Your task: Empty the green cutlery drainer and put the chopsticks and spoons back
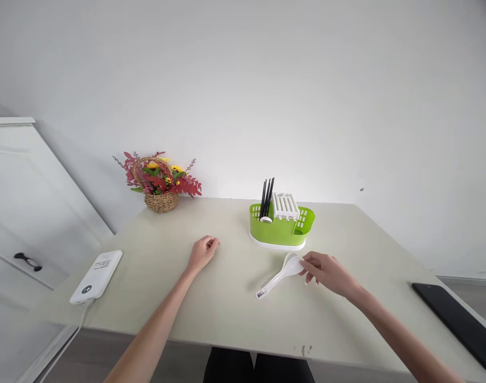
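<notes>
My right hand [322,270] pinches a white spoon [280,275] by its bowl end, just in front of a green cutlery caddy [270,232]. The spoon's handle points down and to the left, with a small barcode label near its tip. A second white rim shows behind the bowl; I cannot tell if it is another spoon. My left hand [203,252] rests on the table with curled fingers and nothing visible in them. Several black chopsticks [266,199] stand in the caddy's left part, beside a white slotted rack [286,206].
The table [227,298] stands against a wall. A wicker basket of artificial flowers [162,201] is at the back left. A white power bank [97,276] with a cable lies at the left edge, a black phone [454,319] at the right. A white cabinet [35,213] stands left.
</notes>
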Demonstrator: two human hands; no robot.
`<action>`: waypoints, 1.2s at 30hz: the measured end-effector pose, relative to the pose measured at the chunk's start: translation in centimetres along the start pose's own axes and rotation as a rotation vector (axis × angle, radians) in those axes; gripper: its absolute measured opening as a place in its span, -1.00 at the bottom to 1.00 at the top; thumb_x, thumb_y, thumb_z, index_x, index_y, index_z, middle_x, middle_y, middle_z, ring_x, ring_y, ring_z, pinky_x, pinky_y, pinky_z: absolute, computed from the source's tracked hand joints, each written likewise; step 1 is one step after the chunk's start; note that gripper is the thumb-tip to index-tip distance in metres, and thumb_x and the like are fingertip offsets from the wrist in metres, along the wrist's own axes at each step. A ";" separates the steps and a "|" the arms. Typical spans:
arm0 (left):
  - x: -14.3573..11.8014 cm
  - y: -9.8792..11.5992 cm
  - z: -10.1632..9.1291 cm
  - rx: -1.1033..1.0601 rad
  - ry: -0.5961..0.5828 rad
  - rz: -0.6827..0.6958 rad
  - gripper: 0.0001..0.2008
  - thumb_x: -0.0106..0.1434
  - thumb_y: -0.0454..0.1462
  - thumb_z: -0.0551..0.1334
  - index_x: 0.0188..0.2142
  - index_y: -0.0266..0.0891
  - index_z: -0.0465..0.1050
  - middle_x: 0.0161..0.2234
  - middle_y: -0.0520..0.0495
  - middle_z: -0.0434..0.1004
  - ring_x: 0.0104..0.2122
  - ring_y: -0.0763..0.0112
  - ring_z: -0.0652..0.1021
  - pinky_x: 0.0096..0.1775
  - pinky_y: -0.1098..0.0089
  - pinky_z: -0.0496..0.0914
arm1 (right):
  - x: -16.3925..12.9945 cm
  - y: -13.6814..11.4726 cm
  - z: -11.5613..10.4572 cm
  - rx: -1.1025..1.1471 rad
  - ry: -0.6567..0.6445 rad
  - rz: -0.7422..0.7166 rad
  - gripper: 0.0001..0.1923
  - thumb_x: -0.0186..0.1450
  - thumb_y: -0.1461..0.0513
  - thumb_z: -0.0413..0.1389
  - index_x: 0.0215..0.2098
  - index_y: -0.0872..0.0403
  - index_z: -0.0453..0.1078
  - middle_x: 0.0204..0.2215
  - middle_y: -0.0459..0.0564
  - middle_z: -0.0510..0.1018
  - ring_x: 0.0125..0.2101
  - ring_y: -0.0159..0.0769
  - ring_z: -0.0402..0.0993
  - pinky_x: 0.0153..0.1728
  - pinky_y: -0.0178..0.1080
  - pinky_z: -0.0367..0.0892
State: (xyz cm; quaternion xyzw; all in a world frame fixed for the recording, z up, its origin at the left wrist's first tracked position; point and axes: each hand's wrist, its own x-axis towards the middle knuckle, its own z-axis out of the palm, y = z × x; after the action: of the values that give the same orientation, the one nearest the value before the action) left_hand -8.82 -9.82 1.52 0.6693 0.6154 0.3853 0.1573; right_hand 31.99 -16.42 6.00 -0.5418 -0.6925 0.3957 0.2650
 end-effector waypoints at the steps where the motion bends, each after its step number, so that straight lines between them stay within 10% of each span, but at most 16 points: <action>1: 0.0 0.0 0.0 -0.004 -0.001 -0.003 -0.63 0.36 -0.03 0.13 -0.37 -0.16 0.58 -0.39 -0.04 0.63 -0.41 0.32 0.54 -0.30 0.35 0.37 | 0.0 -1.2 -0.3 0.001 0.049 -0.046 -0.68 0.43 -0.02 0.00 -0.27 -0.01 0.43 -0.32 -0.02 0.72 -0.41 -0.22 0.67 -0.44 -0.22 0.46; 8: -0.2 -0.3 0.1 -0.036 -0.001 0.010 -0.63 0.37 -0.02 0.13 -0.38 -0.16 0.57 -0.36 -0.06 0.66 -0.39 0.31 0.55 -0.29 0.37 0.38 | 1.7 -11.3 -4.7 -0.283 0.545 -0.246 -0.66 0.42 -0.07 0.06 -0.24 -0.01 0.48 -0.52 -0.08 0.65 -0.56 -0.28 0.56 -0.45 -0.28 0.34; 14: -0.3 -0.8 0.3 -0.063 -0.003 0.006 -0.63 0.38 -0.01 0.14 -0.38 -0.16 0.56 -0.37 -0.07 0.65 -0.40 0.31 0.54 -0.31 0.36 0.36 | 5.7 -15.1 -6.1 -0.578 0.856 -0.341 -0.72 0.45 0.03 0.03 -0.15 0.01 0.49 -0.40 -0.02 0.70 -0.43 -0.20 0.61 -0.37 -0.25 0.23; 25: -0.2 -1.3 0.6 -0.145 0.009 -0.030 -0.66 0.36 -0.03 0.16 -0.39 -0.16 0.56 -0.36 -0.06 0.66 -0.38 0.31 0.57 -0.30 0.37 0.40 | 10.3 -15.0 0.2 -1.073 0.590 -0.339 -0.67 0.52 0.18 -0.12 -0.17 0.02 0.49 -0.42 -0.01 0.67 -0.59 -0.35 0.38 -0.46 -0.26 -0.13; 36: -0.2 -1.6 0.7 -0.206 0.015 -0.033 -0.67 0.36 -0.05 0.16 -0.39 -0.18 0.56 -0.36 -0.08 0.67 -0.39 0.32 0.57 -0.31 0.37 0.40 | 10.1 -15.2 4.1 -1.114 0.489 -0.332 -0.74 0.43 0.28 -0.02 -0.36 0.01 0.44 -0.49 -0.06 0.62 -0.56 -0.33 0.40 -0.48 -0.23 -0.14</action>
State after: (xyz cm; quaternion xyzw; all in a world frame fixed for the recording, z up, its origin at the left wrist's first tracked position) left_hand -9.46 -9.55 -0.07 0.6366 0.5845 0.4489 0.2272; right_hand 17.76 -9.33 15.78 -0.5588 -0.7889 -0.2058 0.1517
